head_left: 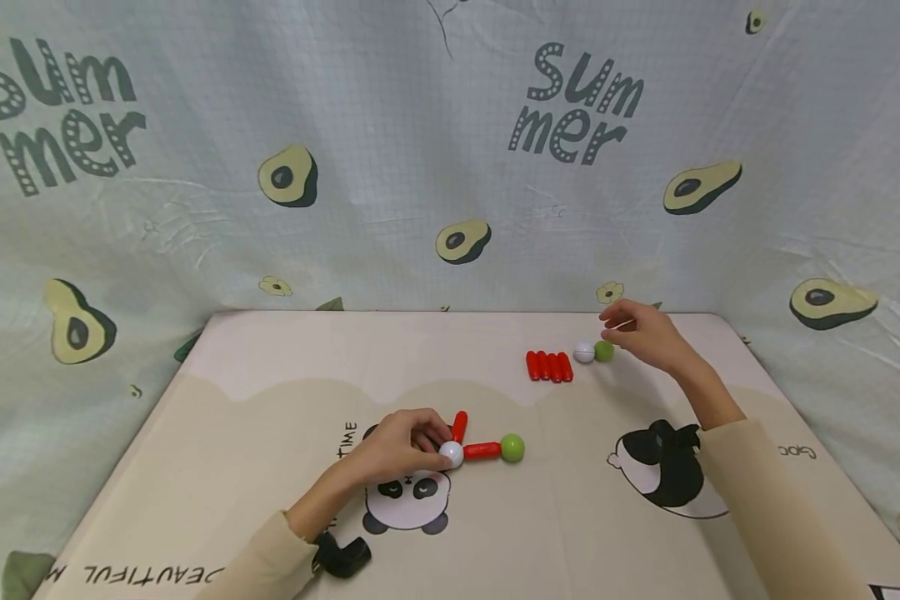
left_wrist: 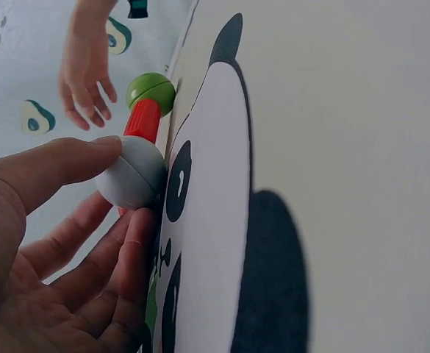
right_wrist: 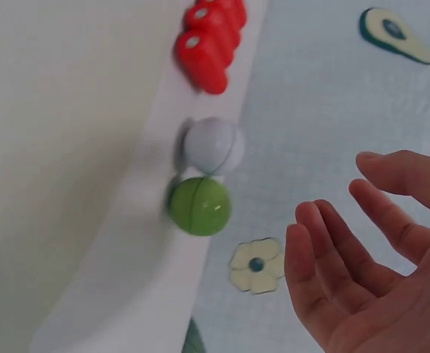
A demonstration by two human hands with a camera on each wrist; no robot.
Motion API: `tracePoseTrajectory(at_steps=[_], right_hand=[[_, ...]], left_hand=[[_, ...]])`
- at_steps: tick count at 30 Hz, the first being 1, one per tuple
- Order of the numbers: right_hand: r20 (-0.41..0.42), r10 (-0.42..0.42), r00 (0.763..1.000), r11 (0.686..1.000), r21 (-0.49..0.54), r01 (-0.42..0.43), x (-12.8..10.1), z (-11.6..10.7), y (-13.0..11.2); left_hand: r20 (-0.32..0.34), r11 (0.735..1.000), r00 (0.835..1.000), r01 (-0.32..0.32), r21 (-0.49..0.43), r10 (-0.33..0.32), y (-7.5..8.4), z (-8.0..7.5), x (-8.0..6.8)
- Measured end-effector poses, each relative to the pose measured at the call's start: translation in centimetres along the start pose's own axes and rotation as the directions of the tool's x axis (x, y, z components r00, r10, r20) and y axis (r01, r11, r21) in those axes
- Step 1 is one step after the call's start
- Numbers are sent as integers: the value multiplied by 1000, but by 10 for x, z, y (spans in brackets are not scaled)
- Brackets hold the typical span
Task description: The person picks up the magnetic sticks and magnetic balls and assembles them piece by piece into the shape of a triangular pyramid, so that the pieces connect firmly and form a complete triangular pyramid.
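Observation:
My left hand point(head_left: 401, 443) pinches a white ball point(head_left: 452, 453) between thumb and fingers, low over the panda print. Two red rods join that ball: one red rod point(head_left: 460, 426) points away, and another red rod point(head_left: 482, 451) runs right to a green ball point(head_left: 512, 447). In the left wrist view the thumb presses on the white ball point(left_wrist: 132, 173). Empty, with fingers loosely bent, my right hand point(head_left: 645, 333) hovers beside a second green ball point(head_left: 603, 350). A second white ball point(right_wrist: 213, 145) touches or nearly touches that green ball in the right wrist view.
Several red rods point(head_left: 549, 367) lie side by side left of the loose balls, near the table's back edge. A black curved object point(head_left: 342, 557) is by the left sleeve. Behind the printed table point(head_left: 270, 467) hangs an avocado-patterned cloth point(head_left: 390, 125).

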State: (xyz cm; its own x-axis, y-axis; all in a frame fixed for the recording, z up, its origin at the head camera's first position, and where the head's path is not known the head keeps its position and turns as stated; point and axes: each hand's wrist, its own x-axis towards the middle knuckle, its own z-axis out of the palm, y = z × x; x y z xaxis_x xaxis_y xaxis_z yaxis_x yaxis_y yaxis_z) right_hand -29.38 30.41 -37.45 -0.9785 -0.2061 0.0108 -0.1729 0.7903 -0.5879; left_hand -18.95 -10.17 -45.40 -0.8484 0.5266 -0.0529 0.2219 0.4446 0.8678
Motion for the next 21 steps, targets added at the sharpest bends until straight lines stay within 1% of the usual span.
tracePoseTrajectory(at_steps=[3,9,15,21], right_hand=[[26,13,1000,1000,-26,-13,7,2,9],[103,64,993,997,-42,-60,18,12,22],[111,65,992,996,-63,-58,21,20,31],[131,81,988,994,-88,-70,20,24,35]], left_hand=[[7,1000,1000,-5,-5,5,0,0,0],[2,1000,1000,-3,-5,3,0,1,0],[-2,1000,1000,-8,2,8,0,1,-1],[-2,1000,1000,-9,-3,9,0,0,-2]])
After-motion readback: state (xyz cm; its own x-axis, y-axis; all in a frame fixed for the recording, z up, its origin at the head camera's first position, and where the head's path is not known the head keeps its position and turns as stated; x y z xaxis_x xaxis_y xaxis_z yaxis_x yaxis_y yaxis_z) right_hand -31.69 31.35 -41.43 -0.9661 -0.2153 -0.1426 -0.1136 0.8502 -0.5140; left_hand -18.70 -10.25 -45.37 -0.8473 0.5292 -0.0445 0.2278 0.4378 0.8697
